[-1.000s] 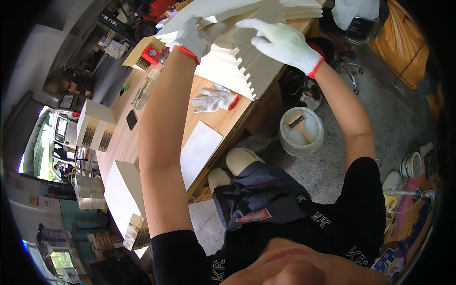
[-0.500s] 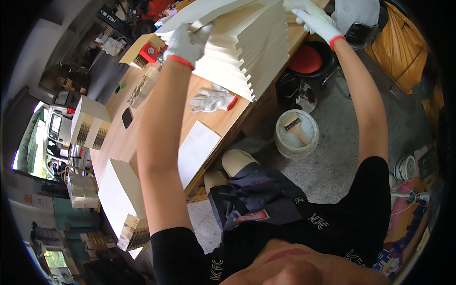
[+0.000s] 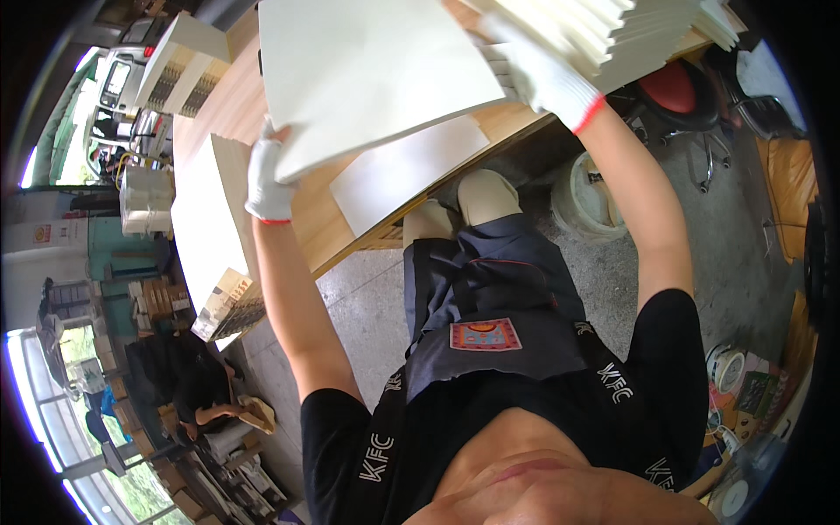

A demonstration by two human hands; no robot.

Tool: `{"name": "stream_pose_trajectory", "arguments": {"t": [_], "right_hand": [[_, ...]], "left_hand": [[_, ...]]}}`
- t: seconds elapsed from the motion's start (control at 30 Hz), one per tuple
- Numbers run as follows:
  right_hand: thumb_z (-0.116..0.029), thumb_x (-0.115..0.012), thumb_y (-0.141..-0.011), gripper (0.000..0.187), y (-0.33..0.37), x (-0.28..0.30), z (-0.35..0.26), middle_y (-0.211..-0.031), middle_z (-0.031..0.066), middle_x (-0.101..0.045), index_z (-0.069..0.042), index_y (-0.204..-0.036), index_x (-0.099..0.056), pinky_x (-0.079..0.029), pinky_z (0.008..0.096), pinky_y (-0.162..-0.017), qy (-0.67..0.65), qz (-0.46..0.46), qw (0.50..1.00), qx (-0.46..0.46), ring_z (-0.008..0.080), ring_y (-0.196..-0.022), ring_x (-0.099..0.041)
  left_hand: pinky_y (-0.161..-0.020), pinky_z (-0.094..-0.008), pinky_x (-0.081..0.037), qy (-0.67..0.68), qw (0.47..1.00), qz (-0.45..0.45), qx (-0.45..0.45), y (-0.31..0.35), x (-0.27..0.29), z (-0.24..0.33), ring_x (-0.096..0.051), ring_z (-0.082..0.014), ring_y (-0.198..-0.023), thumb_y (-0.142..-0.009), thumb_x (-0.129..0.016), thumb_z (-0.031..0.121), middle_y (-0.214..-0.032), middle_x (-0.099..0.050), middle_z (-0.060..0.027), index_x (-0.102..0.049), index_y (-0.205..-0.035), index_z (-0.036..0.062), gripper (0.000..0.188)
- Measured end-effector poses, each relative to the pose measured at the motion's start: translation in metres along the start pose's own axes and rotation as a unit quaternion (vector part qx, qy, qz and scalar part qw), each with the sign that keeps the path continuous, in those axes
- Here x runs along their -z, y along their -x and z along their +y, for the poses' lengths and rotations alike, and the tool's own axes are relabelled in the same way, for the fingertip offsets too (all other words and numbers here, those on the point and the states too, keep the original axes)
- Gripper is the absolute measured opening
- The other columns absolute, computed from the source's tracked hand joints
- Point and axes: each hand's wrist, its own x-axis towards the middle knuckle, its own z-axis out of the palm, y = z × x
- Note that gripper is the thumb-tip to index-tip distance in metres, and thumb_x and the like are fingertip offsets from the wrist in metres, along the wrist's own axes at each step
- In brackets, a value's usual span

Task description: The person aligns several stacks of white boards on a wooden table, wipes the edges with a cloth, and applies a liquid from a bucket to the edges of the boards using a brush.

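Note:
A wide cream-white stack of paper sheets (image 3: 376, 74) is held up at a tilt above the wooden table (image 3: 311, 206), between my two hands. My left hand (image 3: 269, 171), in a white knit glove with a red cuff, grips its near left corner. At its right edge is my gloved right hand (image 3: 547, 74), slightly blurred, with its fingers on the sheets. Below the stack, a flat white sheet (image 3: 402, 171) lies along the table's near edge. Behind my right hand stands a tall pile of cream paper (image 3: 652, 39) in staggered layers.
Left on the table stand a white paper block (image 3: 214, 201) and stacked bundles (image 3: 184, 66). Under the table edge are a white bucket (image 3: 582, 210) with a brush and a red-topped stool (image 3: 674, 92). Another person (image 3: 201, 381) works at lower left.
My hands have come back from the far pile toward me and left, now with a stack of sheets between them. It covers where a loose glove lay. My view has swung too.

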Motion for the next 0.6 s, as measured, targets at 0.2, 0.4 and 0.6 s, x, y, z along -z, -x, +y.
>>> {"name": "stream_pose_trajectory", "arguments": {"t": [0.2, 0.4, 0.6], "right_hand": [[-0.037, -0.054, -0.094, 0.036, -0.066, -0.039, 0.046, -0.135, 0.0012, -0.054, -0.015, -0.12, -0.065, -0.033, 0.0379, -0.108, 0.637, 0.059, 0.757, 0.134, 0.0178, -0.127, -0.045], [-0.039, -0.056, -0.094, 0.037, -0.08, -0.024, 0.058, -0.096, 0.0038, -0.064, -0.005, -0.102, -0.064, -0.045, 0.0274, -0.078, 0.463, -0.018, 0.886, 0.001, 0.0144, -0.09, -0.057], [-0.043, -0.057, -0.095, 0.039, -0.078, -0.028, 0.053, -0.099, 0.0069, -0.068, -0.006, -0.107, -0.064, -0.046, 0.0329, -0.082, 0.584, -0.001, 0.812, 0.011, 0.0179, -0.091, -0.062]], "left_hand": [[-0.072, -0.031, -0.054, -0.027, 0.99, 0.104, 0.089, 0.016, 0.07, -0.089, -0.063, -0.017, -0.097, -0.091, -0.051, 0.009, -0.117, -0.061, -0.0086, -0.046, -0.14, 0.0029, 0.049], [-0.066, -0.0271, -0.05, -0.057, 0.989, 0.098, 0.099, 0.02, 0.051, -0.092, -0.061, -0.0144, -0.085, -0.092, -0.054, 0.012, -0.102, -0.061, -0.0073, -0.054, -0.119, 0.0018, 0.029], [-0.078, -0.0345, -0.049, -0.38, 0.915, 0.127, 0.047, 0.015, 0.076, -0.105, -0.06, -0.0192, -0.089, -0.089, -0.063, 0.024, -0.098, -0.062, -0.0108, -0.056, -0.115, -0.0008, 0.037]]}}
